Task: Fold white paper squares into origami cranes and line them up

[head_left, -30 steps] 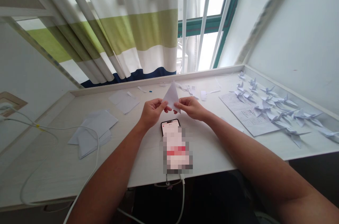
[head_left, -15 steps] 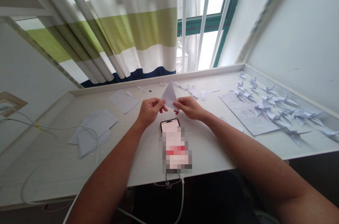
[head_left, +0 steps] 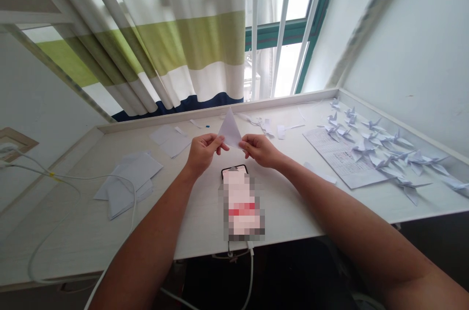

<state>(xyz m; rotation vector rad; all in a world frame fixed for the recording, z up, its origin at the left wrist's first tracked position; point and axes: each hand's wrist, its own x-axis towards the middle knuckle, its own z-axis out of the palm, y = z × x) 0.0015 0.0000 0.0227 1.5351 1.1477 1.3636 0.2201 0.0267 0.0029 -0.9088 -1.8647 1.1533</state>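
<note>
A white sheet of paper folded into a triangle [head_left: 230,130] is held up over the desk, its point away from me. My left hand [head_left: 205,152] pinches its left lower corner between thumb and fingers. On the other side, my right hand [head_left: 259,149] grips the right lower corner the same way. Just below the hands a phone [head_left: 235,170] lies on the desk with its screen lit, most of it blurred out. The fingers hide the paper's two lower corners.
Several folded paper cranes [head_left: 366,146] stand at the right, some on a printed sheet [head_left: 330,158]. Stacked paper squares [head_left: 128,180] lie left, more paper [head_left: 170,141] behind. Paper scraps [head_left: 267,126] sit near the back rim. A white cable [head_left: 134,202] crosses the left side.
Both hands and the folded paper have shifted slightly left and up. The left hand has moved a little farther from the right, and the triangle shows broader.
</note>
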